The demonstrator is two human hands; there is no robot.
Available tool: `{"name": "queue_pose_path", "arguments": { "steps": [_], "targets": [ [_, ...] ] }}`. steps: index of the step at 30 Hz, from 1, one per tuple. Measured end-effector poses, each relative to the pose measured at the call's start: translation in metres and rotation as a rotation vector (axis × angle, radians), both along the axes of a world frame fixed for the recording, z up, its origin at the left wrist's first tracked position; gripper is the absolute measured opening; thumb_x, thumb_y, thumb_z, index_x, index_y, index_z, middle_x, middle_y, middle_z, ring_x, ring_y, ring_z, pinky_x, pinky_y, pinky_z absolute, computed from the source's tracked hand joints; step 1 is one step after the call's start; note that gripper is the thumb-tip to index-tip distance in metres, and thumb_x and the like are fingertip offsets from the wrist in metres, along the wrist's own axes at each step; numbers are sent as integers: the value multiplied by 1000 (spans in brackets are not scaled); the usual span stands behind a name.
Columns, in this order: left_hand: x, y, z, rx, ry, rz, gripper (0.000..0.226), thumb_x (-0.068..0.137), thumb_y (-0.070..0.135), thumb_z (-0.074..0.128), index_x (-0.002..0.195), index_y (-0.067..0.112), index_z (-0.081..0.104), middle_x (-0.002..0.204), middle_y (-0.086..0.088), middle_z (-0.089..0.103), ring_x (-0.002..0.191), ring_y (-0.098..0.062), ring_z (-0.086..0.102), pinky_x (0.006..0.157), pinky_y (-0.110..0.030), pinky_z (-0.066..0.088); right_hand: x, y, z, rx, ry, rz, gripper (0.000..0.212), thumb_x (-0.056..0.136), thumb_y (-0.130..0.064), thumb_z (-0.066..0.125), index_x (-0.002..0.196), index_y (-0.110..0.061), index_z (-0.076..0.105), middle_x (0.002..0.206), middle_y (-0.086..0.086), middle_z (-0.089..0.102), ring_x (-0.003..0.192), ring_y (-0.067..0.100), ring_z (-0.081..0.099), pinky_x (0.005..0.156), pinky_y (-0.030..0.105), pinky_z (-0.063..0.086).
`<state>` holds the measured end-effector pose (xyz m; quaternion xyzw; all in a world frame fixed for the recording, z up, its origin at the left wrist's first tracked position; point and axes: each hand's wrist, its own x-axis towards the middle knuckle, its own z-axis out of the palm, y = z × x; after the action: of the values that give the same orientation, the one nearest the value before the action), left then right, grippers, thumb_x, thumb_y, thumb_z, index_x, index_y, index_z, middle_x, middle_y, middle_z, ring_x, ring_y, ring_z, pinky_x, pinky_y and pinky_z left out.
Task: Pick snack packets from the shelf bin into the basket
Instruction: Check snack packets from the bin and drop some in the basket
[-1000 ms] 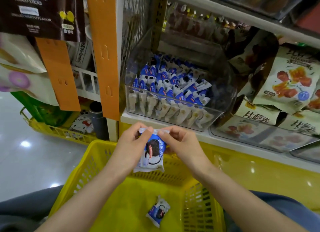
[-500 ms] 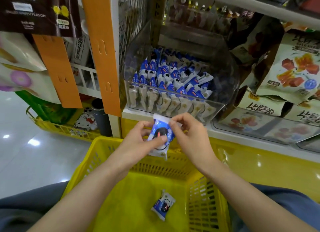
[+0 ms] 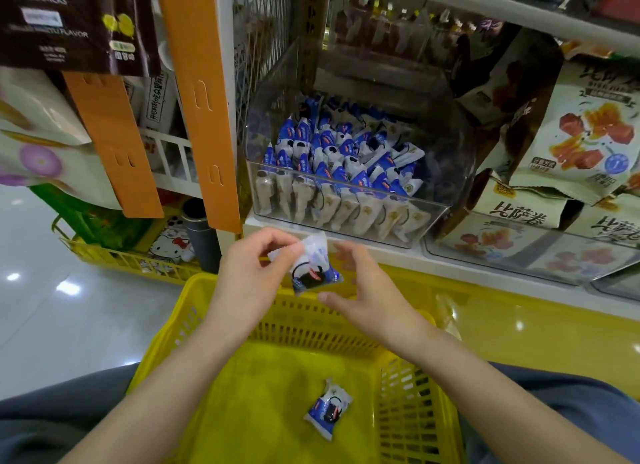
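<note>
Pinching a snack packet (image 3: 311, 273) by its top seam with the left hand (image 3: 252, 280) at frame centre, over the far rim of the yellow basket (image 3: 415, 411). Holding the right hand (image 3: 367, 290) slack, empty, just beside it. Second packet (image 3: 328, 408) on basket floor, lower centre.

Left hand (image 3: 249, 273) pinches packet (image 3: 311, 273); right hand (image 3: 367, 290) seemingly open.

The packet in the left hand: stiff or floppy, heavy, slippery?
Probably light: the left hand holds the packet by a fingertip pinch on its crimped top. The wrapper looks thin and floppy, since that edge bends. Its glossy film may be slippery.
</note>
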<state>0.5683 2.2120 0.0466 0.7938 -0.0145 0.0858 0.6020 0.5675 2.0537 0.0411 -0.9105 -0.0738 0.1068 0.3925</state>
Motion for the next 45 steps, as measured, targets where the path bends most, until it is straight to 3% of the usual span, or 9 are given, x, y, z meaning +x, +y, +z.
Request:
{"name": "queue_pose_path", "arguments": {
  "steps": [5,11,17,21,26,29,32,36,45],
  "targets": [
    [-6,-7,-1,100,-45,-90,21,85,12,62,73,29,61,69,14,64,68,7,57,61,-6,41,-2,4,9,209,-214,-1,13,86,-29,63,98,-26,62,87,-11,68,82,-2,62,72,16,50],
    [-4,-11,-5,-117,106,-93,9,88,16,59,81,17,65,74,3,67,63,3,62,56,-11,47,1,3,11,322,-149,-123,2,86,-19,63,85,-20,65,78,-1,69,76,15,65,68,37,55],
    [-3,-11,-7,-185,157,-130,15,89,16,57,75,17,63,55,14,61,52,6,56,48,-7,40,-5,-2,13,-97,-599,113,10,88,-31,58,89,-22,63,81,-13,61,75,3,55,61,23,49],
    [-2,-12,-11,-139,118,-42,15,86,15,62,85,27,53,85,8,61,75,-2,60,58,-8,44,-2,-2,11,90,-452,-35,3,86,-26,62,83,-26,63,74,-15,62,73,1,58,58,13,46],
    [-11,-10,-17,377,-174,-96,22,87,28,57,101,37,42,104,17,48,94,4,48,78,-10,41,8,-4,14,416,-147,-281,11,88,-15,60,79,-20,60,71,-3,64,61,7,63,51,23,54],
    [-17,-17,-21,196,-21,-218,29,86,43,52,111,34,44,111,17,54,99,4,53,84,-18,45,8,-2,15,552,-16,-306,9,90,-14,58,81,-11,61,74,7,65,58,5,63,50,22,54],
    [-14,-21,-19,15,77,-209,22,85,30,60,102,33,45,103,18,56,89,6,57,77,-18,49,6,0,17,633,29,-226,11,91,-15,55,89,-9,64,79,3,66,64,0,63,56,18,54],
    [-7,-18,-13,-298,192,-159,17,85,31,56,101,30,49,101,6,62,78,6,62,60,-9,47,6,0,14,473,-39,-111,13,88,-18,60,101,-19,63,98,-5,67,88,5,64,78,23,54],
    [-8,-19,-13,-333,212,-146,16,85,32,54,100,30,49,102,5,64,79,4,65,61,-12,50,2,3,11,375,-102,-78,22,90,-19,57,110,-18,65,103,-5,69,91,10,66,80,33,56]
  ]
}}
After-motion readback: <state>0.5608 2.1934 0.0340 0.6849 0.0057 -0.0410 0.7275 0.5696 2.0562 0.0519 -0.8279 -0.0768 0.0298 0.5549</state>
